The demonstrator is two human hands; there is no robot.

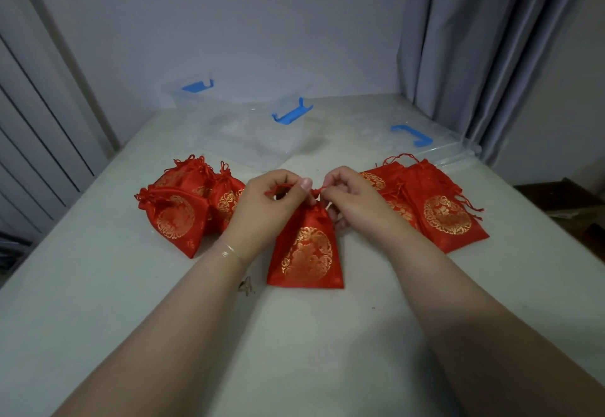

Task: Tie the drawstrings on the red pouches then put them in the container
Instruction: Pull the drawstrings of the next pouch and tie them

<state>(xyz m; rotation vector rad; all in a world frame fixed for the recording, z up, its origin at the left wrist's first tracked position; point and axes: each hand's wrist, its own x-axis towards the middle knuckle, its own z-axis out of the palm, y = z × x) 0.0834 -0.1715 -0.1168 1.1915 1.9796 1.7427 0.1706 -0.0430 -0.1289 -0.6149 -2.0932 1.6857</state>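
While the centre pouch [306, 246] lies flat on the table [98, 285], left hand [271, 200] and right hand [352, 200] each pinch a drawstring [322, 190] end at its neck: tying step. Next, likely: cinch knot, carry to clear container [248, 128] behind. Tied heap left, loose heap right

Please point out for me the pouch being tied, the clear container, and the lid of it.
pouch being tied [306, 253]: head view, on its gold round emblem.
clear container [248, 135]: head view, on its transparent front wall.
lid [438, 151]: head view, on its clear surface near the blue handle.
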